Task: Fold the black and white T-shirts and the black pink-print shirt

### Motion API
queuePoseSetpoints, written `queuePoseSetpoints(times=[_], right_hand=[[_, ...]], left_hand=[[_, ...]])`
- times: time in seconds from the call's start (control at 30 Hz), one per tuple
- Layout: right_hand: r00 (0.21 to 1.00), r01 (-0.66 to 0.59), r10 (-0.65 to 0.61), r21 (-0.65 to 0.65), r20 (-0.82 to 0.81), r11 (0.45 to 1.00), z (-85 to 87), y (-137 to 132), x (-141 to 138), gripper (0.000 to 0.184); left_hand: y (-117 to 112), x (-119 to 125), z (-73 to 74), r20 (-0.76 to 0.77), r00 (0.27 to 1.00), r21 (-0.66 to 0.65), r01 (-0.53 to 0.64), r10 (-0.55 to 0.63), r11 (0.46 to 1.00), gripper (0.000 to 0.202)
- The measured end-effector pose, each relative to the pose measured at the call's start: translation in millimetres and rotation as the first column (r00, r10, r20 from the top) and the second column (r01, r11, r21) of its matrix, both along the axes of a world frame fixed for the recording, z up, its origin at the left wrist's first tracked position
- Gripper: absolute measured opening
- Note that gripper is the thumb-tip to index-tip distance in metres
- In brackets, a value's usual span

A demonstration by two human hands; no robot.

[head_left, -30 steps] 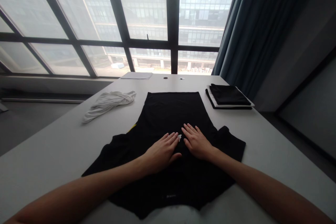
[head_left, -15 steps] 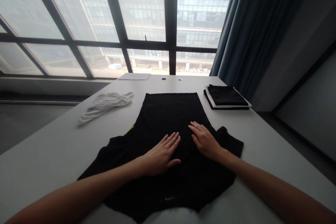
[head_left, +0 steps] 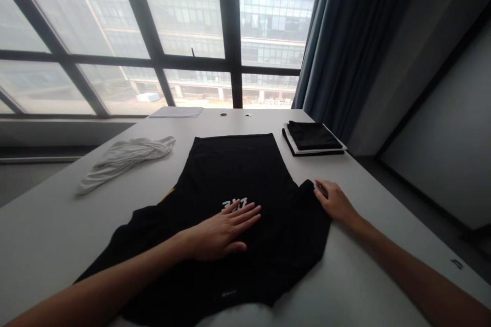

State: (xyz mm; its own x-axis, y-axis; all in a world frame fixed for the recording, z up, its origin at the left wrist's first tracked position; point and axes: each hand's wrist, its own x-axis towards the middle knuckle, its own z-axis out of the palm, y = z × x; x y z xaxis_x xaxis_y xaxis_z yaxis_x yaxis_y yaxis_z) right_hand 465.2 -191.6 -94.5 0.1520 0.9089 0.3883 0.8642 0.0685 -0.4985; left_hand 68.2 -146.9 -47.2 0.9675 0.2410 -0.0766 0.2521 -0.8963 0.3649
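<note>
A black T-shirt (head_left: 233, 173) with small white lettering lies spread flat on the white table (head_left: 368, 199). My left hand (head_left: 220, 230) rests flat on its middle, fingers stretched out, just below the lettering. Over at the shirt's right sleeve, my right hand (head_left: 334, 200) touches the sleeve's edge on the table; its fingers are partly curled and I cannot make out whether they pinch the cloth.
A crumpled white garment (head_left: 123, 159) lies at the left. A stack of folded black and white clothes (head_left: 312, 138) sits at the back right. A sheet of paper (head_left: 176, 112) lies by the window. A dark curtain (head_left: 345, 36) hangs at the right.
My right hand slid from the shirt's middle out to the right sleeve. The white lettering, covered before, now shows. My left hand stayed flat on the shirt. The view shifted to the right.
</note>
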Motion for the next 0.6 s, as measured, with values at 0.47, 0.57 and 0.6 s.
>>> queuePoseSetpoints(times=[0.47,0.57,0.6], right_hand=[[0.995,-0.083,0.077,-0.111,-0.060,0.990,18.7,-3,-2,0.021],[0.995,-0.071,0.057,-0.170,-0.088,0.983,21.5,-4,-1,0.021],[0.994,-0.067,0.048,-0.204,-0.095,0.977,22.7,-4,-1,0.023]], left_hand=[[-13,2,7.6,0.070,0.995,-0.113,0.084,-0.076,0.990,0.069],[-13,1,10.1,0.108,0.992,-0.170,0.087,-0.069,0.982,0.065],[-13,1,12.1,0.112,0.991,-0.195,0.091,-0.070,0.977,0.064]])
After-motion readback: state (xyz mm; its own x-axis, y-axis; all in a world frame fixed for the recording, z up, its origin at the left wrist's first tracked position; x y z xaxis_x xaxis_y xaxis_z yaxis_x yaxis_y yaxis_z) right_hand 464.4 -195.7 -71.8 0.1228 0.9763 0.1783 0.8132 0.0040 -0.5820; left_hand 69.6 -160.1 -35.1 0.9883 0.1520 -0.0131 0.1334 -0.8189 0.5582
